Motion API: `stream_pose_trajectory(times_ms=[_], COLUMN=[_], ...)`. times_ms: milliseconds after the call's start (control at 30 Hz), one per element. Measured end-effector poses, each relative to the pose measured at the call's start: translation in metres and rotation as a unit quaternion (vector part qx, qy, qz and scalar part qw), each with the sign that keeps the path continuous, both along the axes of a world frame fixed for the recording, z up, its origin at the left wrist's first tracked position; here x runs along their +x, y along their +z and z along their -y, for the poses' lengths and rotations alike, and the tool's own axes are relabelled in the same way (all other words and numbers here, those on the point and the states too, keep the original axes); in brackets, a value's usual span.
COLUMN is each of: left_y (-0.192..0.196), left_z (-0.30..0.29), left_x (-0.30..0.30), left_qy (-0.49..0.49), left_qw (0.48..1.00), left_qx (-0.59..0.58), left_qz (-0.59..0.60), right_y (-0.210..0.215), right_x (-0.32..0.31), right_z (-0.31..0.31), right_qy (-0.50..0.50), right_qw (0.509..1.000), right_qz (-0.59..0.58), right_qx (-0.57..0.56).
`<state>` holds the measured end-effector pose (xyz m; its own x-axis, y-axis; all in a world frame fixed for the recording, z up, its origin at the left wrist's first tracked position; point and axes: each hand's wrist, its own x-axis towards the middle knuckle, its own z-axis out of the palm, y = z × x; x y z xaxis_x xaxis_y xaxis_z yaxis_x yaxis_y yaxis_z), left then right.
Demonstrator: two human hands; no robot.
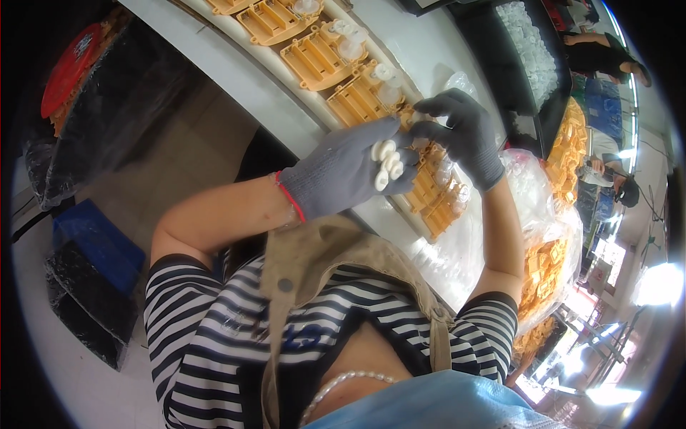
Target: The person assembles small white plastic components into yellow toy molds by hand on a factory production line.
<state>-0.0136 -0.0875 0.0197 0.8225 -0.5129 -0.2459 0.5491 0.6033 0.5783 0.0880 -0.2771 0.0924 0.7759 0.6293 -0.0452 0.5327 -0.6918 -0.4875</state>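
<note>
My left hand (pixel 346 168), in a grey knit glove with a red cuff edge, is curled around several small white plastic caps (pixel 386 163). Its fingertips are partly hidden behind the row of orange-yellow plastic housings (pixel 361 99). My right hand (pixel 464 136), also gloved in grey, bends its thumb and index finger in a pinch over one of those housings. Whatever lies between these fingertips is too small and blurred to name. Translucent round parts (pixel 350 48) sit on the housings' right-hand ends.
The housings lie along a rail on a white table (pixel 214 50). A black bin (pixel 529 64) of clear parts stands at the far right. Clear bags (pixel 547 264) hold more orange parts. At left are a red lid (pixel 71 70) and a blue container (pixel 100 243). Other people work in the background.
</note>
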Motion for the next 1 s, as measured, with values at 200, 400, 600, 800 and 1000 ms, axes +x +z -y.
stream_pose_trajectory(times_ms=[200,400,600,800,1000], left_y=[0.009,0.011,0.018,0.015,-0.005], left_z=[-0.009,0.004,0.018,0.032,0.041], left_x=[-0.006,0.002,0.004,0.002,-0.015], left_qy=[-0.006,-0.032,-0.026,-0.096,-0.025], left_qw=[0.942,0.991,0.943,0.951,0.903], left_qx=[0.152,-0.109,0.197,-0.252,0.178], left_qz=[0.298,-0.067,0.267,-0.151,0.390], right_y=[0.007,0.018,0.022,0.021,0.013], right_x=[-0.007,-0.039,-0.066,-0.090,-0.108], right_z=[0.003,0.013,0.021,0.042,0.065], right_qy=[0.014,0.047,0.089,0.042,0.094], right_qw=[0.997,0.992,0.986,0.987,0.976], right_qz=[0.070,0.082,0.105,0.145,0.195], right_qx=[-0.026,0.088,0.093,0.054,0.006])
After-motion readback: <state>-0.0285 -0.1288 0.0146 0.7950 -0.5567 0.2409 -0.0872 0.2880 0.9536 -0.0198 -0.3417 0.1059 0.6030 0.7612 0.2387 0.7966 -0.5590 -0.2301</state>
